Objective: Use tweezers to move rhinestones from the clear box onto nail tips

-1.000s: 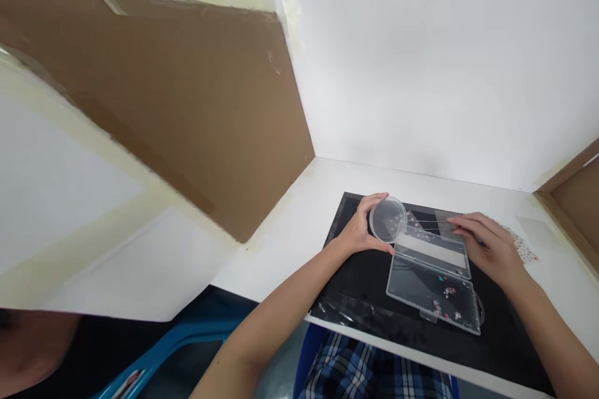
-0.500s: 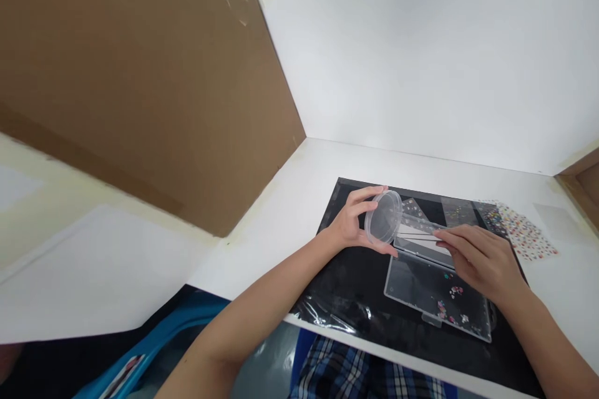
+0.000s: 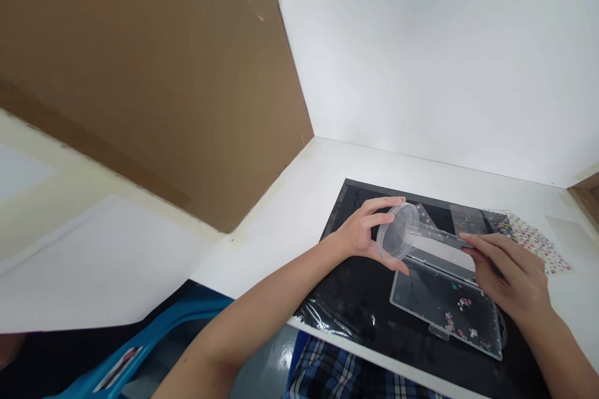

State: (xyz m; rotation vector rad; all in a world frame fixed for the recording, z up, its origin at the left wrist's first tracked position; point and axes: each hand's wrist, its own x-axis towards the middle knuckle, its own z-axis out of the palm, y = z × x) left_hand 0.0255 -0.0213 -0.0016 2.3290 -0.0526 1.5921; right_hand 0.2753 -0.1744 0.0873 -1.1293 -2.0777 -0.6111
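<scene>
My left hand (image 3: 367,230) grips a clear round plastic tub (image 3: 397,232), tilted on its side with its round face toward the right. My right hand (image 3: 515,271) pinches thin tweezers (image 3: 449,238), which point left to the tub. Whether their tips are inside the tub or just beside its rim, I cannot tell. Below both hands lies an open clear plastic case (image 3: 421,293). Small coloured gems (image 3: 449,321) are scattered in its near half. A white strip (image 3: 442,252) shows in the far half, partly behind the tweezers.
A shiny black mat (image 3: 360,305) covers part of the white table (image 3: 299,199). Sheets of coloured gem stickers (image 3: 538,240) and a pale translucent sheet (image 3: 571,237) lie at the right. A brown panel (image 3: 163,75) rises at the left, a white wall (image 3: 421,62) behind.
The view has shifted slightly, so the table's contents sit lower and further right. The tweezers' prongs, visibly apart before, now look closer together. My left hand keeps the tub tilted.
</scene>
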